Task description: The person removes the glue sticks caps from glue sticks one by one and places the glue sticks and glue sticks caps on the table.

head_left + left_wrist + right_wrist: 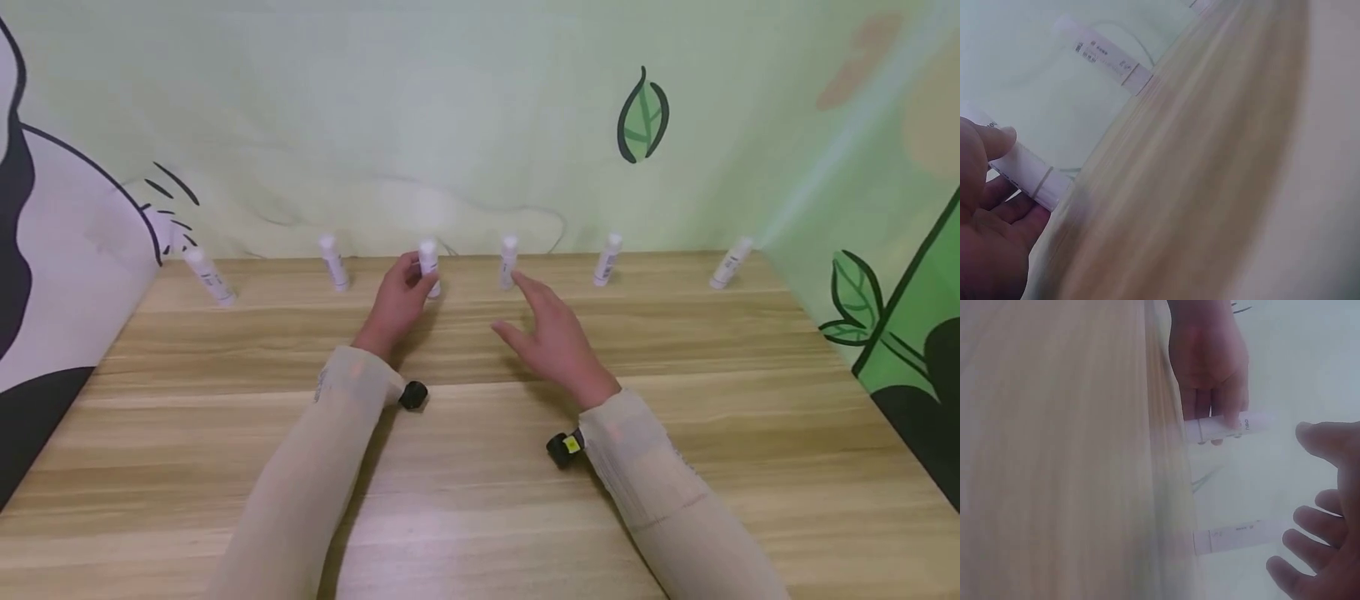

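My left hand (396, 302) pinches a white capped tube (429, 254) between thumb and fingers. That tube (1035, 172) stands on the tabletop in the left wrist view, its lower end at the wood. My right hand (558, 337) is held in front of another white tube (508, 248), thumb and fingers spread. In the right wrist view its fingers (1310, 525) have nothing between them, and the upright tube (1232, 537) is just beyond. Small dark print marks the tubes; it is too blurred to read.
More white tubes stand in a row along the table's back edge: one (334, 265) and another (210, 277) to the left, one (607, 260) and another (731, 263) to the right. Behind them rises a pale green wall (450, 125) with painted leaves. The wooden table (480, 500) stretches forward.
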Demonstrator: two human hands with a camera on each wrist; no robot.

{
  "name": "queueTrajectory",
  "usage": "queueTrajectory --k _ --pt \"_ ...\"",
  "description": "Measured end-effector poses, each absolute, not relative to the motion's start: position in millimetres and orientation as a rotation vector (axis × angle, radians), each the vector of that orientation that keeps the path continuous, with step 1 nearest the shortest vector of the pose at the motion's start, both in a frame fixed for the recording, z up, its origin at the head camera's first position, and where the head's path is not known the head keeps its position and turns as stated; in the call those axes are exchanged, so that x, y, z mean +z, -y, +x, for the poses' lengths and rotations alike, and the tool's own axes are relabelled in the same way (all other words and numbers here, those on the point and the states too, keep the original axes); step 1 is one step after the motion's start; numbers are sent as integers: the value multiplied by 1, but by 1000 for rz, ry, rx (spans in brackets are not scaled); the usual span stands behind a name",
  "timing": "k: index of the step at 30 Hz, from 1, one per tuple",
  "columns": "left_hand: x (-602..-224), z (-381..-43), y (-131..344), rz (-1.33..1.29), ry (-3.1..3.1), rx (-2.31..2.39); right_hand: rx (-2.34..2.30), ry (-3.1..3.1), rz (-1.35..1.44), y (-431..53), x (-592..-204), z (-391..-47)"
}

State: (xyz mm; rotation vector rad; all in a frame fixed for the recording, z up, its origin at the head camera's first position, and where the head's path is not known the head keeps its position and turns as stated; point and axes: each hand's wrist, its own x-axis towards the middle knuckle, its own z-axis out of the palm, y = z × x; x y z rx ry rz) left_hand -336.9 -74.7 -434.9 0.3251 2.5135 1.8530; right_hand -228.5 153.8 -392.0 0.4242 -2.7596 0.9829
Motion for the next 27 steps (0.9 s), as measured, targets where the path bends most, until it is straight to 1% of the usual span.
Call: queueTrajectory --k 10,19,27 --pt "-425 -304 73 439 -2484 1840 1187 2624 439 -146 -389 -227" --pt "-419 -269 72 538 -2435 1807 1370 2611 388 -138 -389 -224" --pt "-417 -242 71 659 -2384 1786 1525 2580 431 -131 -389 -216"
